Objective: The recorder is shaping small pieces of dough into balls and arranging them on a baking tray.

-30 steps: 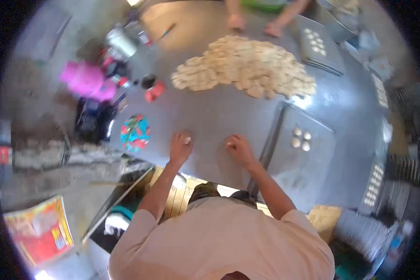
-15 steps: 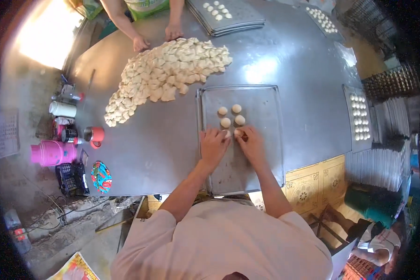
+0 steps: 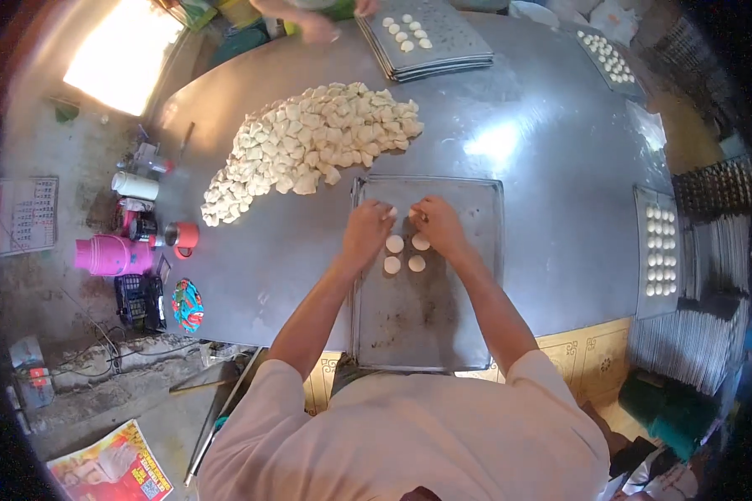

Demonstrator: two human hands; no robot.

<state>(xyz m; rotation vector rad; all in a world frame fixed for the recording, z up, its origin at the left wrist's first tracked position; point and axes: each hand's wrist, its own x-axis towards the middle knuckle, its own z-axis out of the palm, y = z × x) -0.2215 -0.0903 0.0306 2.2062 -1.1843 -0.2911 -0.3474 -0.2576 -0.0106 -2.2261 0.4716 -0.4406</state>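
My left hand has its fingers closed around a small pale dough ball, over the upper part of a flat metal tray. Opposite it, my right hand pinches another dough piece, its fingers partly hiding it. Several round dough balls sit on the tray just below both hands, grouped toward its middle. A large heap of cut, lumpy dough pieces lies beyond my left hand on the metal table.
A co-worker's blurred hand is at the far edge beside stacked trays. Trays of dough balls line the right. Left are a red mug, pink containers and patterned cloth. More stacked trays stand at lower right.
My hands moved from bare table onto the tray, then farther up it, past the balls that now show below them. The co-worker's hands left the heap and moved toward the far edge.
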